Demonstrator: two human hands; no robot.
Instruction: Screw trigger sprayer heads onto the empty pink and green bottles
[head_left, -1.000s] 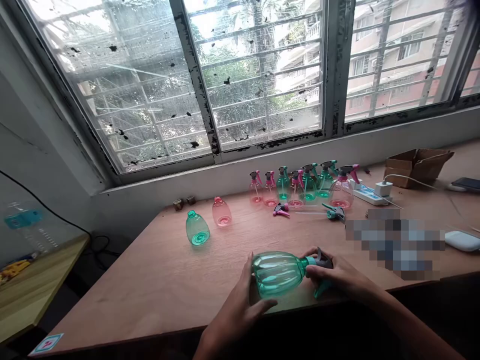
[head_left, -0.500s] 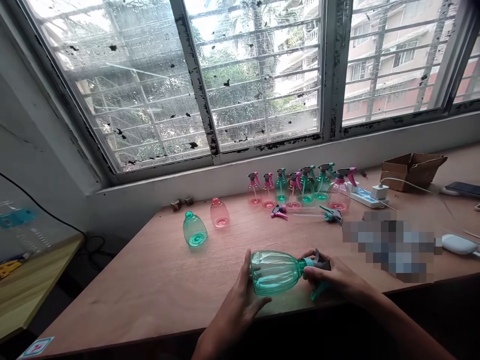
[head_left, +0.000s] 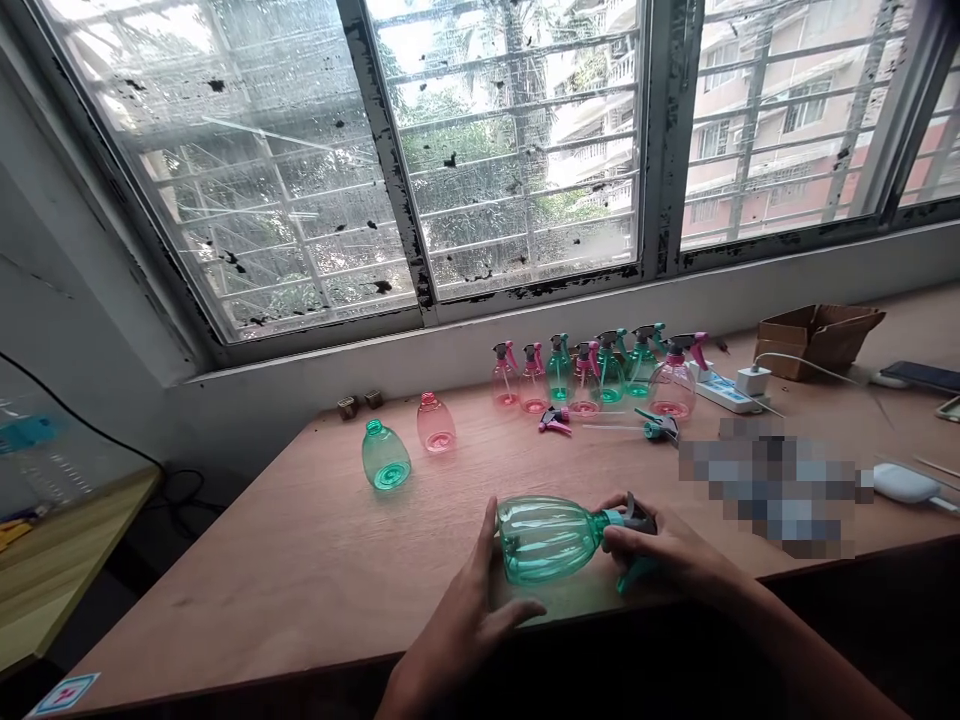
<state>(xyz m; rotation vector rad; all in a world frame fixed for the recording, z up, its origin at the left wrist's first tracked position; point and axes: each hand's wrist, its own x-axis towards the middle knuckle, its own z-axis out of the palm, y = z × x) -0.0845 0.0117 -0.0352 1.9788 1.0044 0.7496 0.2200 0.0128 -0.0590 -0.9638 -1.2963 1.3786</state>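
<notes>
A green see-through spray bottle (head_left: 544,538) lies on its side near the front edge of the wooden table (head_left: 315,560). My left hand (head_left: 469,615) cups its bottom end, fingers curled round the body. My right hand (head_left: 664,555) is closed on the grey and teal trigger head (head_left: 637,520) at the bottle's neck. Farther back stand a green bottle without a head (head_left: 385,456) and a pink bottle without a head (head_left: 436,424).
A row of several pink and green spray bottles (head_left: 592,372) stands by the window sill. Two loose trigger heads (head_left: 556,421) lie before them. A power strip (head_left: 724,392), a cardboard box (head_left: 817,338) and a white case (head_left: 904,483) sit at right. A lower table (head_left: 67,555) is at left.
The view has shifted slightly. Both hands stay on the green bottle and its trigger head, almost in the same place.
</notes>
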